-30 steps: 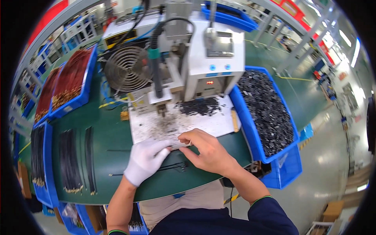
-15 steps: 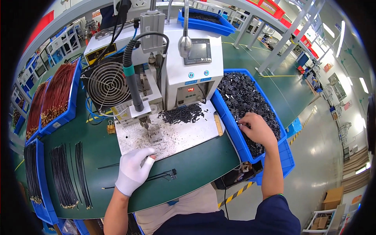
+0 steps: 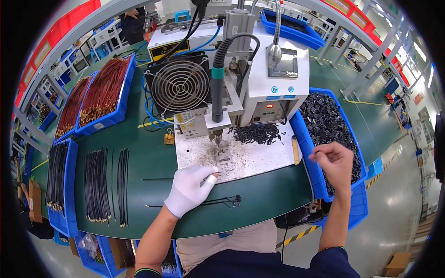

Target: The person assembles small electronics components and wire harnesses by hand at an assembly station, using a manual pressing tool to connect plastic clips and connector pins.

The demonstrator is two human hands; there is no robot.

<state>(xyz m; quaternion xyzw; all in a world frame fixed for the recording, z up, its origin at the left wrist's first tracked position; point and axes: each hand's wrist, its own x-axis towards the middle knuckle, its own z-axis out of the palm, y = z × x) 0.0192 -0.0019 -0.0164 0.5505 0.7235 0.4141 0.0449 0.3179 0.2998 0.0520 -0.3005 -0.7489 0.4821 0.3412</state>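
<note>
My left hand [image 3: 191, 189], in a white glove with bare fingertip showing, is closed on a thin black cable [image 3: 156, 179] just in front of the machine's white base plate. The cable's tail sticks out to the left of the glove. Beneath that hand, black cables with a small black connector [image 3: 237, 199] at the right end lie on the green table. My bare right hand [image 3: 334, 163] is pinched above the near left part of a blue bin [image 3: 314, 160] full of small black plastic pieces [image 3: 328, 121]. Whatever its fingertips hold is too small to make out.
A soldering machine [image 3: 218, 109] with a vertical iron and fan stands ahead. Short black tubes [image 3: 259, 133] lie on its base plate [image 3: 197, 153]. Rows of black cables [image 3: 98, 185] lie on the left, beside blue bins of black and red cables [image 3: 104, 90]. A person [image 3: 133, 25] stands far back.
My right hand has lifted out of the black pieces, its fingers pinched. The view has swung left, shifting the scene rightward. My left hand stays on the cable in front of the base plate.
</note>
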